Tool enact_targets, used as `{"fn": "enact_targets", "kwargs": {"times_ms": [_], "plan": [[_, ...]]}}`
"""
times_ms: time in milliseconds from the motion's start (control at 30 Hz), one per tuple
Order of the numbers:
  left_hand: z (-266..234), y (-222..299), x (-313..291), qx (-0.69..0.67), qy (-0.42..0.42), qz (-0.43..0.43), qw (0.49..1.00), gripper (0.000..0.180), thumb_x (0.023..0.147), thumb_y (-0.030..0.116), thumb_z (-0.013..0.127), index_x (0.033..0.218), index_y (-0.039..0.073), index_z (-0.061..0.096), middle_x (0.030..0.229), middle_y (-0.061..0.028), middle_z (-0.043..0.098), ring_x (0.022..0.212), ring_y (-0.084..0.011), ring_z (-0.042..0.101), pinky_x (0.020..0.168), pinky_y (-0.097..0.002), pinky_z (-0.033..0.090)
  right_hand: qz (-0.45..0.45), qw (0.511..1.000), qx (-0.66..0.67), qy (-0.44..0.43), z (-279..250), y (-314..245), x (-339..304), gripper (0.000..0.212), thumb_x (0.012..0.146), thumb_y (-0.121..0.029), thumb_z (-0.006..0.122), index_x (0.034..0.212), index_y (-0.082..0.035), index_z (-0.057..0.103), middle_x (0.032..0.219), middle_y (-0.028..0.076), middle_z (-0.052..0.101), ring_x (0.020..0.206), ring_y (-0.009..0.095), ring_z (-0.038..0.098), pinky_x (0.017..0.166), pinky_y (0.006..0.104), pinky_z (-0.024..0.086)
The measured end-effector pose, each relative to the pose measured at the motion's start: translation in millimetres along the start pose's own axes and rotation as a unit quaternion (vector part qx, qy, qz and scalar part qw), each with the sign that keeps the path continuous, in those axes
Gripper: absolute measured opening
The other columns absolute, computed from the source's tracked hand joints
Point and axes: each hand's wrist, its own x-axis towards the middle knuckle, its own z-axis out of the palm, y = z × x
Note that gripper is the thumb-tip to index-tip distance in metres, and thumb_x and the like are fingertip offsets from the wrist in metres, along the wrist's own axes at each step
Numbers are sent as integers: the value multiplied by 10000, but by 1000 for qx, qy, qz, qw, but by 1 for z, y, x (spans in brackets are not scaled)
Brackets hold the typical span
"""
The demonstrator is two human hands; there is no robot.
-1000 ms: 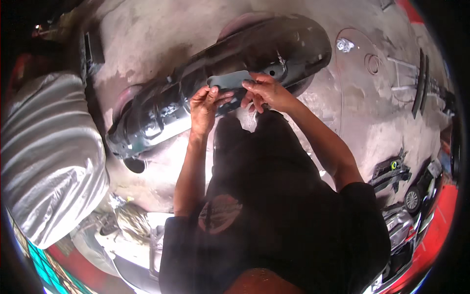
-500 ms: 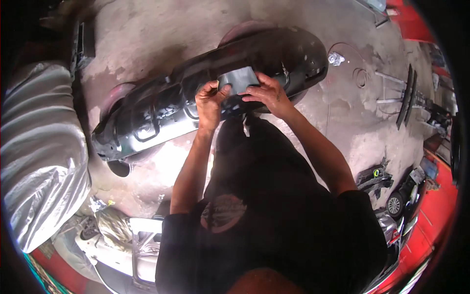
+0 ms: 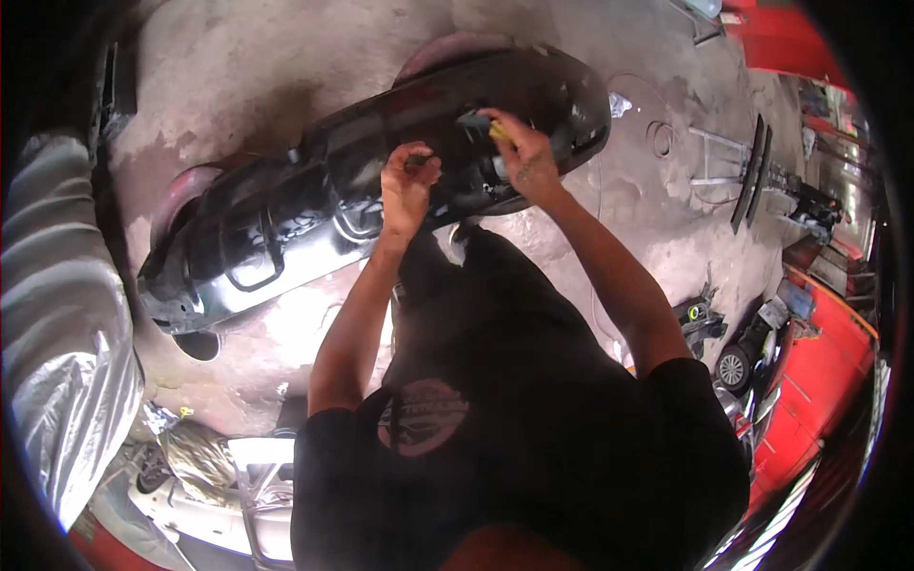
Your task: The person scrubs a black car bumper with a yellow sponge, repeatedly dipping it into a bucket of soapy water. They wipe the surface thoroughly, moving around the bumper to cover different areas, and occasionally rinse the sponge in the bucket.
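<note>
Looked like the sanding/prep stage on a black bumper [image 3: 314, 205], which lay inside-up across the concrete floor [image 3: 238, 67], running from near left to far right. Both hands were on its far-right part. The right hand [image 3: 522, 157] was pressed down on the panel with the fingers curled over something small and yellowish, maybe a scrap of abrasive or a sponge, hard to say for sure, so that grip was pinched tight on the pad [image 3: 499, 133]. The left hand [image 3: 409, 186] was just to the left of it, fist mostly closed around a small dark bit I couldn't make out, knuckles resting against the bumper's edge. My guess is the next move needed steady pressure from the right hand while the left braced the panel so it didn't rock on the floor. A silver-covered car [image 3: 57, 333] was on the left, tools [image 3: 733, 352] well off to the right.
</note>
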Motion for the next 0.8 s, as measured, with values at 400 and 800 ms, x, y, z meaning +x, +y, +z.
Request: {"fn": "enact_targets", "kwargs": {"times_ms": [400,800], "plan": [[-7,-31,-23,631,205,101,741,608,959,449,694,1492,188,563,1654,-244,306,1559,-502,197,1199,-744,169,-168,928,-302,-142,-9,109,-32,567,1005,-317,636,1495,-60,509,1603,155,423,1490,370,408,1185,614,339],[-7,-62,-12,711,296,111,628,552,1005,490,558,1492,236,605,1603,-155,474,1488,-466,391,1208,-703,210,-311,928,-125,-163,-17,135,7,324,970,-222,662,1230,-30,657,1412,186,561,1337,381,508,1152,533,384]]}}
